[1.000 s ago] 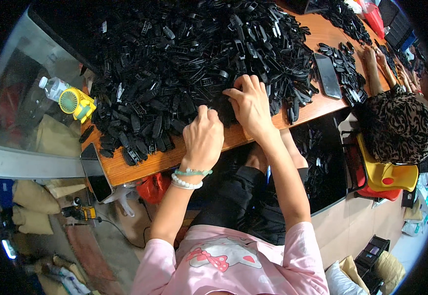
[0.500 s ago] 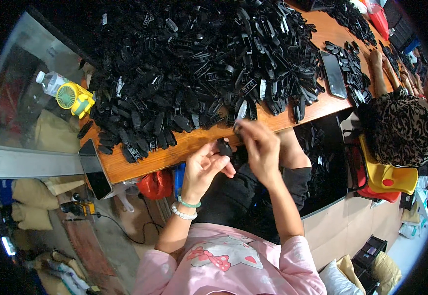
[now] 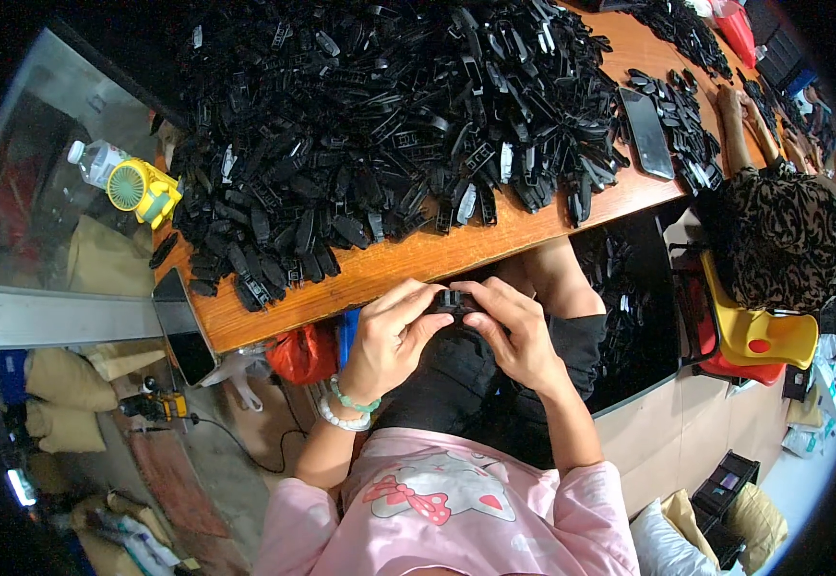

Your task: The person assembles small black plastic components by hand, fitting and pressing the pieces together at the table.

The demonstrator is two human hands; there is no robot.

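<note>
While black pieces (image 3: 341,144) lie heaped on table (image 3: 408,259), left grip (image 3: 386,341), right grip (image 3: 524,346) both pinch black part (image 3: 453,303).

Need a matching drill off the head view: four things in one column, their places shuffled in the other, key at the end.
Things
1. Held black part
2. Yellow-and-green fan
3. Heap of black parts
4. Red bag

Places
A. On top of the wooden table
B. Beside a clear bottle
C. Below the table's near edge, to the left of the person's legs
D. Between the fingers of the left hand and the right hand

Pairs: 1-D, 2-B, 3-A, 4-C
</note>
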